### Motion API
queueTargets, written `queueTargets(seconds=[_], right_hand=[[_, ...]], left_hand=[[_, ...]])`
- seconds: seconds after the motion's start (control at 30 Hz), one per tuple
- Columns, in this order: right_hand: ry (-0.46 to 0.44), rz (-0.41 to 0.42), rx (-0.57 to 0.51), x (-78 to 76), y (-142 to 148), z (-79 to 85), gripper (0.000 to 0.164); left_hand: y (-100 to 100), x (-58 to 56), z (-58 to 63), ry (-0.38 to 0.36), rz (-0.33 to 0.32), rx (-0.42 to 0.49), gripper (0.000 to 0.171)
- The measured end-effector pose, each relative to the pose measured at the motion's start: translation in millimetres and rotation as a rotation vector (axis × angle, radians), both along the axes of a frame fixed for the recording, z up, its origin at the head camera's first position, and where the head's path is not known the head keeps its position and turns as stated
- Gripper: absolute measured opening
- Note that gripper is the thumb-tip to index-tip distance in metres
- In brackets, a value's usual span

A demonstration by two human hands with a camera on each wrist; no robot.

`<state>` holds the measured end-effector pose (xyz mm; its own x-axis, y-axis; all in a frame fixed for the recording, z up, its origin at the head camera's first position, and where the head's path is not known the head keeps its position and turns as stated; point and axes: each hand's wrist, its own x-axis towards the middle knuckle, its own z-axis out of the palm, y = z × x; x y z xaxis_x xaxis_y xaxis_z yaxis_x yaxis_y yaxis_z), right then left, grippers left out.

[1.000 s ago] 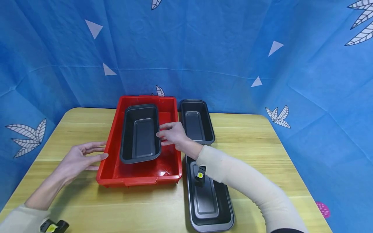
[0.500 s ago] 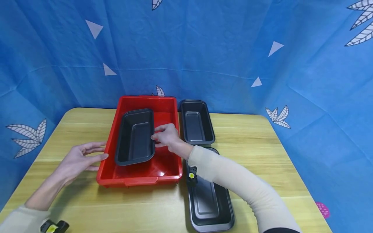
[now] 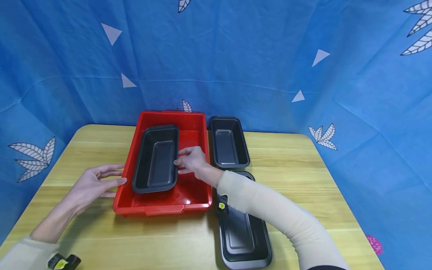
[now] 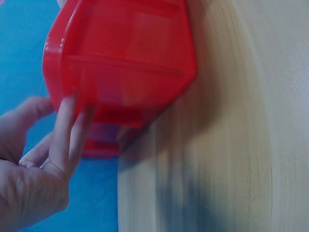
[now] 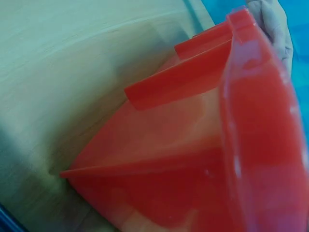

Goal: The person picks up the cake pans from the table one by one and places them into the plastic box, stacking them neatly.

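At the left rear of the table stands a red plastic tray (image 3: 165, 210) with raised walls. A dark loaf pan (image 3: 156, 161) is within its walls, toward the left side. My right hand (image 3: 194, 161) pinches this pan's right rim between thumb and fingers. My left hand (image 3: 96, 183) lies at the tray's left wall, thumb at the rim; in the left wrist view its extended fingers (image 4: 62, 135) touch the outer wall. The right wrist view mostly takes in the tray's outer wall (image 5: 169, 145), and part of a hand (image 5: 274, 26) shows past the rim.
A second dark loaf pan (image 3: 227, 144) stands just right of the tray. Nearer, a longer dark pan (image 3: 241, 232) lies partly under my right sleeve (image 3: 263, 202). The wooden table (image 3: 162, 240) meets a blue patterned cloth (image 3: 219, 56) behind.
My right hand has carried the loaf pan to the left within the tray and slightly nearer, mostly in the first half second. The left hand and the tray have stayed put.
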<state>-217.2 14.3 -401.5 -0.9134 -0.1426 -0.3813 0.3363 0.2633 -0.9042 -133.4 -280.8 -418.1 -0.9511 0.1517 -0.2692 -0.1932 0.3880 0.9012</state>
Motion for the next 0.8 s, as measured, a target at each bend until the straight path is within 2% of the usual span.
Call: queueTargets(seconds=[0.23, 0.5, 0.8], right_hand=[[-0.031, 0.058, -0.044, 2.0, 10, 7.2, 0.052], [0.053, 0.069, -0.094, 2.4, 31, 22.9, 0.045], [0.082, 0.128, -0.112, -9.4, 65, 37.9, 0.048]], left_hand=[[0, 0.5, -0.9, -0.003, -0.004, 0.004, 0.074], [0, 0.0, 0.1, 0.003, 0.0, -0.011, 0.075], [1, 0.1, 0.6, 0.008, -0.001, -0.002, 0.074]])
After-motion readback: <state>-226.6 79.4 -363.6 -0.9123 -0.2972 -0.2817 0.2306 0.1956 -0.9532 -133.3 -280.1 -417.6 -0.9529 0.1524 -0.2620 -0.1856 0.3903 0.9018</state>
